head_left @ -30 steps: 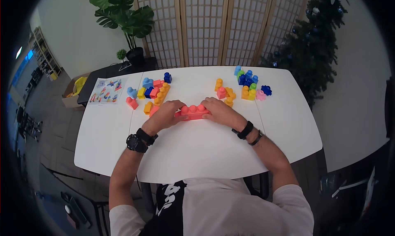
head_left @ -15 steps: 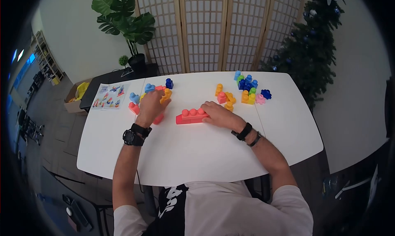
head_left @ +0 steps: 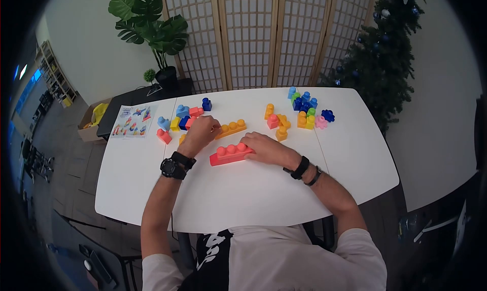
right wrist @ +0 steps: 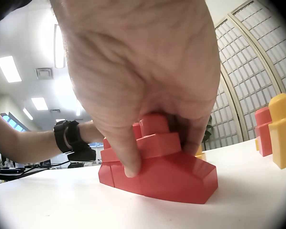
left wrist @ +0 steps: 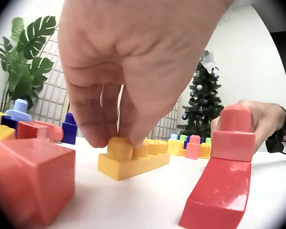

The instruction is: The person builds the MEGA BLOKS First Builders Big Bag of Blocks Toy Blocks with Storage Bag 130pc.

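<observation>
My left hand [head_left: 201, 134] pinches the near end stud of a long yellow block [head_left: 232, 129]; in the left wrist view the fingertips are on that stud of the yellow block [left wrist: 133, 164]. The right hand [head_left: 269, 148] grips the right end of a red block assembly [head_left: 228, 156], a studded row on a flatter base with sloped ends. From the right wrist view, thumb and fingers of the hand [right wrist: 143, 81] straddle the red assembly [right wrist: 167, 176]. A loose red block [left wrist: 42, 176] lies beside the left hand.
Left of centre are blue, yellow and red blocks [head_left: 196, 111], with a printed sheet [head_left: 134, 121] at the table's left. Right of centre stand yellow blocks [head_left: 281, 134], a dark blue cluster [head_left: 304, 105] and a pink piece [head_left: 321, 121]. The white table [head_left: 284, 194] extends towards the body.
My left hand left the red assembly, reached to the left pile, and brought the long yellow block rightward. The right hand and red assembly shifted slightly left and nearer the body.
</observation>
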A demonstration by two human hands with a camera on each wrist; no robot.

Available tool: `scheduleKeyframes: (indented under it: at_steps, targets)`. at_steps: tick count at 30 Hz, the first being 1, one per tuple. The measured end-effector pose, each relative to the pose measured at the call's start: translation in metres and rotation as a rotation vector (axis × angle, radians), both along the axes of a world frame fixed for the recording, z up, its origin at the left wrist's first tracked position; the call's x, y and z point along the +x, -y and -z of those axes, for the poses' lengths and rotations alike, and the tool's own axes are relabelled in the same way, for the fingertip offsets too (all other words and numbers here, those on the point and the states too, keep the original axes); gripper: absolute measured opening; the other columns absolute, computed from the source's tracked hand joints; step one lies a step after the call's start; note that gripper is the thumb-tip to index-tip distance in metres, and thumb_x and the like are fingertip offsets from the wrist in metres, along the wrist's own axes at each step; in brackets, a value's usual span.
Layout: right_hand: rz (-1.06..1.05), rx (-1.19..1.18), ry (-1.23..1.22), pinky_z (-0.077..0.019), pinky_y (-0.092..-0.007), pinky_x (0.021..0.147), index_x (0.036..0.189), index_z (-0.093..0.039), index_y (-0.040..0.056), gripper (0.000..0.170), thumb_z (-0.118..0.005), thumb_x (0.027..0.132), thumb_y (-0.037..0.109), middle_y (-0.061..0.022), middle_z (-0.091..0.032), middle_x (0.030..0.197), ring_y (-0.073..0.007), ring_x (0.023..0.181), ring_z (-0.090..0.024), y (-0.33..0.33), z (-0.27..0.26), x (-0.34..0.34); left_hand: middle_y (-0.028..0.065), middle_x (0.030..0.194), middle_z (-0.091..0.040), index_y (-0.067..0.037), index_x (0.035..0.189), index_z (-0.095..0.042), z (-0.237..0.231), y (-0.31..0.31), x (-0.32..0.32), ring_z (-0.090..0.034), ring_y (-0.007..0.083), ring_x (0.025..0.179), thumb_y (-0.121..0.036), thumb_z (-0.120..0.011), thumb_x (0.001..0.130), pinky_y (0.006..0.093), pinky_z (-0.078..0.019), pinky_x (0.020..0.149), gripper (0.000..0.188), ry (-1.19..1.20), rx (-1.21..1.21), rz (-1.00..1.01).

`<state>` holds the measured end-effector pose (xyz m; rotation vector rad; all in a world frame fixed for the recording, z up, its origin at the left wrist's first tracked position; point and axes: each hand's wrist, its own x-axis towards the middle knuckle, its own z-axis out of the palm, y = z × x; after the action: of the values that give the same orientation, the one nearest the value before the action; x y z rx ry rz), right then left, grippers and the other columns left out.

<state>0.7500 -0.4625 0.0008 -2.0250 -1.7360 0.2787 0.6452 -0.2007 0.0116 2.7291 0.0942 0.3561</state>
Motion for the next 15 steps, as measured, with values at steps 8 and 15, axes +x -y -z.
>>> scheduleKeyframes:
  at_steps: [8, 15]
  targets:
    - [0.001, 0.002, 0.014, -0.0514, -0.0434, 0.104, 0.122, -0.063, 0.0009, 0.036, -0.076, 0.094, 0.02, -0.0144, -0.064, 0.119, -0.034, 0.122, -0.061, -0.004, -0.003, 0.001, 0.019, 0.095, -0.078, 0.002, 0.098, -0.083, 0.012, 0.002, 0.034, -0.075, 0.0351, 0.088, -0.015, -0.077, 0.094, 0.0444, -0.0594, 0.083, 0.019, 0.06, -0.037, 0.008]
    - [0.087, 0.12, -0.106, -0.0541, -0.0429, 0.1, 0.126, -0.067, -0.0013, 0.039, -0.074, 0.098, 0.025, -0.0183, -0.07, 0.12, -0.0352, 0.116, -0.066, 0.002, -0.031, 0.006, 0.0194, 0.098, -0.079, 0.0, 0.1, -0.082, 0.011, -0.008, 0.037, -0.075, 0.0357, 0.089, -0.018, -0.076, 0.097, 0.0443, -0.0597, 0.083, 0.019, 0.179, 0.011, 0.01]
